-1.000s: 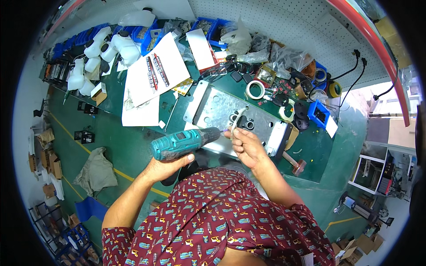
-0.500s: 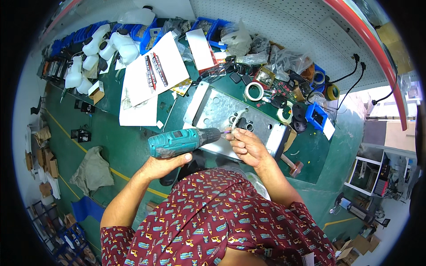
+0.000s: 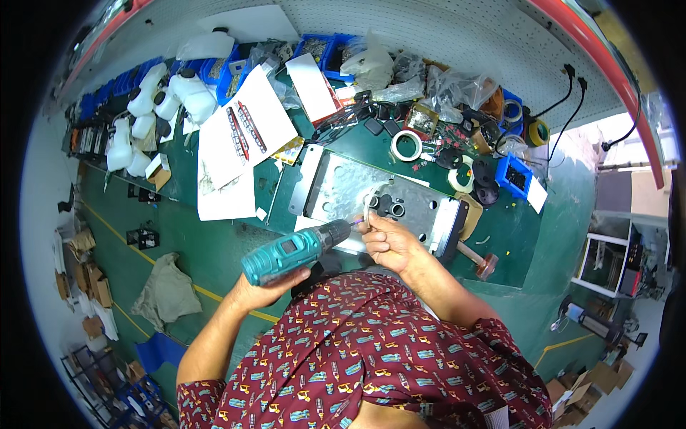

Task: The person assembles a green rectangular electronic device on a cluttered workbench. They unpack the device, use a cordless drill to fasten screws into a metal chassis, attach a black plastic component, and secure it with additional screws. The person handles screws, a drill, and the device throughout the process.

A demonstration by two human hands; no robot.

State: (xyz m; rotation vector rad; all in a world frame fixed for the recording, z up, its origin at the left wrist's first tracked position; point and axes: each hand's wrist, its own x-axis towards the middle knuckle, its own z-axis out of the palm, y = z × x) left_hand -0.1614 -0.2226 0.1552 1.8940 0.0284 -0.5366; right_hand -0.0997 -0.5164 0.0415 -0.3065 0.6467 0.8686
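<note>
My left hand [image 3: 266,288] is closed round the grip of a teal and black cordless drill [image 3: 286,256], which points to the right and slightly away from me. The drill's bit meets a thin pale curved strip, possibly a ring clamp [image 3: 366,209], that my right hand [image 3: 390,244] pinches between thumb and fingers. Just beyond my right hand lies a flat metal housing [image 3: 343,176] with round holes. Two short dark pipe ends [image 3: 389,206] stand up from it. My fingers partly hide where the bit touches the strip.
A hammer [image 3: 483,264] lies right of the housing on the green bench. Paper sheets [image 3: 227,194] and white plastic bottles [image 3: 191,99] are to the left. Tape rolls [image 3: 406,146], plastic bags [image 3: 464,96] and a blue bin [image 3: 513,177] crowd the back and right.
The drill has tilted, its chuck end now angled more away from me. My right hand has moved slightly left and nearer with the strip. The whole view has shifted a little.
</note>
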